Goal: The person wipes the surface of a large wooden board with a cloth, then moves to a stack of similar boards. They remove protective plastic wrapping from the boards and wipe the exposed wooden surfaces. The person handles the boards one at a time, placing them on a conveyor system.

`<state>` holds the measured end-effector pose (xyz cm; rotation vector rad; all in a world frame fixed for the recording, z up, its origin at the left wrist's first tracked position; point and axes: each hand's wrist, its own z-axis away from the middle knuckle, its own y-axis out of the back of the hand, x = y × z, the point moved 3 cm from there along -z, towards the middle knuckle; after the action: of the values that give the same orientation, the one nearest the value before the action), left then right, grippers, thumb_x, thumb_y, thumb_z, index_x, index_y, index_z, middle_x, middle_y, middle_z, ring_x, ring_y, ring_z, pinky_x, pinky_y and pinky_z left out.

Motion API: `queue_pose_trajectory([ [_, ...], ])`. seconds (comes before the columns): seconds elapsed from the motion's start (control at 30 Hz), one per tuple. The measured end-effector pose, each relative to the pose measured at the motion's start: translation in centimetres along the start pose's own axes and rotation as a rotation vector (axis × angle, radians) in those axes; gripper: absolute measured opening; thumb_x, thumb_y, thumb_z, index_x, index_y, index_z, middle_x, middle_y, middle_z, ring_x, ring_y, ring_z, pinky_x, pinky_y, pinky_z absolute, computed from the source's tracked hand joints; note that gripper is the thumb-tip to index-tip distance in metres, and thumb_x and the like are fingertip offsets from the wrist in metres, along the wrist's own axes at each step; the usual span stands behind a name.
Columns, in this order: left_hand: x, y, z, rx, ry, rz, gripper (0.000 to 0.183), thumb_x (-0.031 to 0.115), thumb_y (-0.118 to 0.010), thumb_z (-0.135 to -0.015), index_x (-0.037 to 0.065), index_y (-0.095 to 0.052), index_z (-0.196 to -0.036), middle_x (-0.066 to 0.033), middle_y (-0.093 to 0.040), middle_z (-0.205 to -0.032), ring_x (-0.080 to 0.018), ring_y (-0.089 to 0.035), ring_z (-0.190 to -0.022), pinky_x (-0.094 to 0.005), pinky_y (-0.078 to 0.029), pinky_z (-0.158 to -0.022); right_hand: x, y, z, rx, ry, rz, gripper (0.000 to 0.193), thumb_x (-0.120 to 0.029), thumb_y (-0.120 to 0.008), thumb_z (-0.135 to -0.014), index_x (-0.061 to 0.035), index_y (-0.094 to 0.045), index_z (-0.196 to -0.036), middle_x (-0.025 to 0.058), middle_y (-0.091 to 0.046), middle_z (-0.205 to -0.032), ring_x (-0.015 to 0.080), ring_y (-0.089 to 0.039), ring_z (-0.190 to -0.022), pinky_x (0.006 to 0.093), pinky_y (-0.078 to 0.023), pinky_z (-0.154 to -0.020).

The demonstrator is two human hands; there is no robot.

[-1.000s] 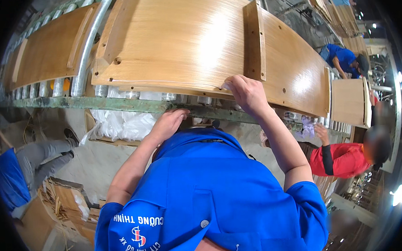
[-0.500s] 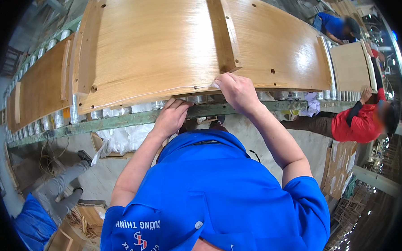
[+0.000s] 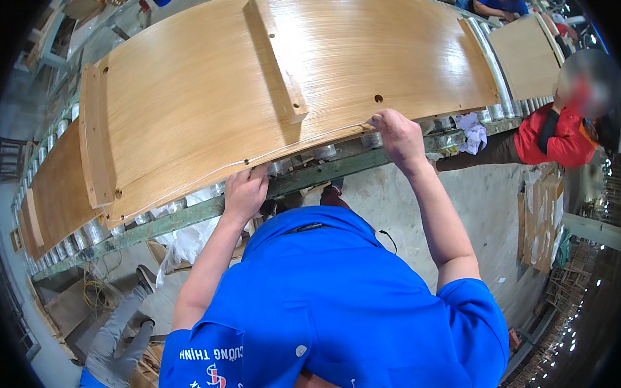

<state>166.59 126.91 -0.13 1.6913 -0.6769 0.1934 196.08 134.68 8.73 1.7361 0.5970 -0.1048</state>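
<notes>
A long varnished wooden panel (image 3: 181,95) lies across the rollers in front of me, with wooden battens standing across it. A thin white cord (image 3: 308,136) runs along its near edge, from the left corner toward my right hand (image 3: 399,140). That hand is closed in a pinch on the cord at the panel's edge, right of the middle batten (image 3: 282,63). My left hand (image 3: 245,193) touches the near edge further left, its fingers loosely bent against the wood and holding nothing I can see. Its thumb is hidden.
The roller conveyor's green rail (image 3: 310,177) passes between me and the panel. Another brown panel (image 3: 59,184) lies at left, a pale board (image 3: 525,56) at right. Crumpled white cloth (image 3: 471,133) sits on the rail. A person in red (image 3: 561,138) stands at right; another's grey-trousered legs (image 3: 119,341) show lower left.
My right hand has moved right along the panel's near edge, still pinching the cord. My left hand has stayed by the edge, a little left in view. The view has turned, so the panel appears tilted.
</notes>
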Motion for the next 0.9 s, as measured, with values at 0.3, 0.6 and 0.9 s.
queue_pose_trajectory([
  [0.3,1.0,-2.5,-3.8,-0.155,0.041,-0.034,0.028,0.022,-0.052,-0.084,0.006,-0.057,-0.107,-0.0194,-0.058,-0.104,-0.0385,-0.053,-0.096,-0.0467,-0.042,-0.082,4.6,1.5,0.7,0.053,-0.064,-0.032,0.013,-0.015,-0.054,-0.087,-0.0039,-0.056,-0.082,0.0128,-0.062,-0.077,0.0296,-0.062,-0.071,0.0359,-0.048,-0.059],
  [0.6,2.1,-4.8,-5.6,-0.229,0.076,-0.148,0.031,0.026,-0.049,-0.087,0.005,-0.056,-0.108,-0.0203,-0.057,-0.106,-0.0387,-0.053,-0.098,-0.0468,-0.042,-0.084,6.4,1.7,0.7,0.057,-0.029,-0.063,0.012,-0.015,-0.054,-0.086,-0.0037,-0.056,-0.081,0.0151,-0.060,-0.075,0.0327,-0.059,-0.068,0.0379,-0.047,-0.057],
  [0.9,3.8,-6.3,-6.5,-0.214,0.228,-0.191,0.034,0.026,-0.050,-0.084,0.005,-0.056,-0.110,-0.0207,-0.057,-0.107,-0.0395,-0.052,-0.100,-0.0478,-0.041,-0.085,12.9,4.0,1.3,0.160,-0.144,-0.032,0.017,-0.021,-0.051,-0.089,-0.0075,-0.055,-0.080,0.0115,-0.060,-0.072,0.0297,-0.060,-0.066,0.0380,-0.048,-0.056],
])
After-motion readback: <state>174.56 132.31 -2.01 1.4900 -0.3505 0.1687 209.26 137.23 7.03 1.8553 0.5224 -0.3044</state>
